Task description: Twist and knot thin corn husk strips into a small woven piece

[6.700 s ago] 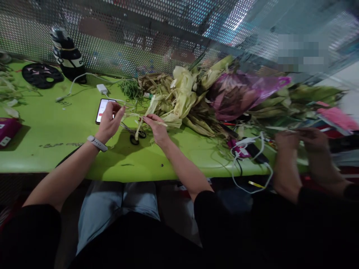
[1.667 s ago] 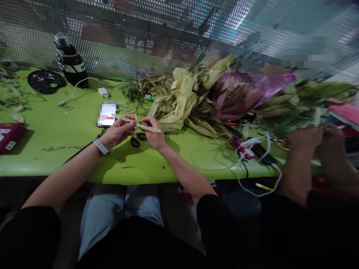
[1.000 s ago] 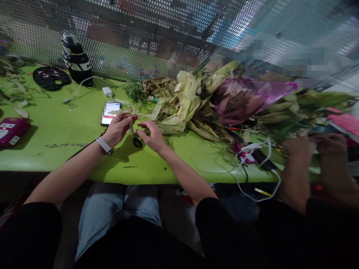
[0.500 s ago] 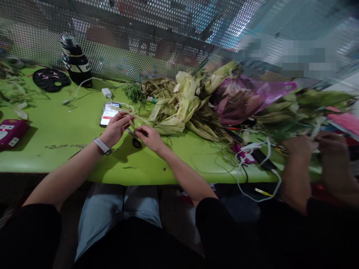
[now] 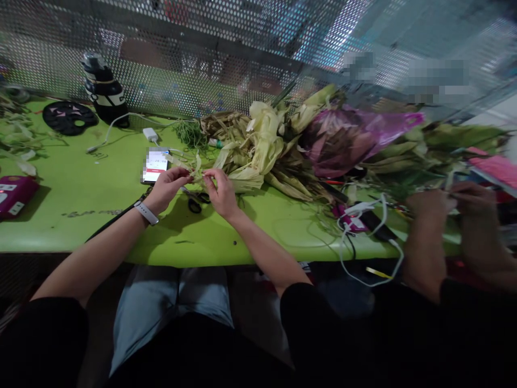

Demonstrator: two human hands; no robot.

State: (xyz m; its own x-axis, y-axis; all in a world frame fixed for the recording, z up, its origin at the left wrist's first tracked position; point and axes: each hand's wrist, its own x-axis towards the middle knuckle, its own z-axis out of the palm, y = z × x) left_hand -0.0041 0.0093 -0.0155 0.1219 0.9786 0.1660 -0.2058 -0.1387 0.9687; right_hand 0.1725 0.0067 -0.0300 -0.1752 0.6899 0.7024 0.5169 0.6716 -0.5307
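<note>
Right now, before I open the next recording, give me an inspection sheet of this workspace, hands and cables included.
Surface: green table, small scraps and dark marks on it
Work things: pale leaf strip between the hands; scissors below; dried husks behind
Clutter: phone, dark bottle, pink bag
Hands: left hand pinches the strip; right hand has fingertips at it, grip unclear
Cables: white cable near the bottle; tangled white cord hangs over the front edge
Surroundings: metal mesh behind; another person's hands at right
</note>
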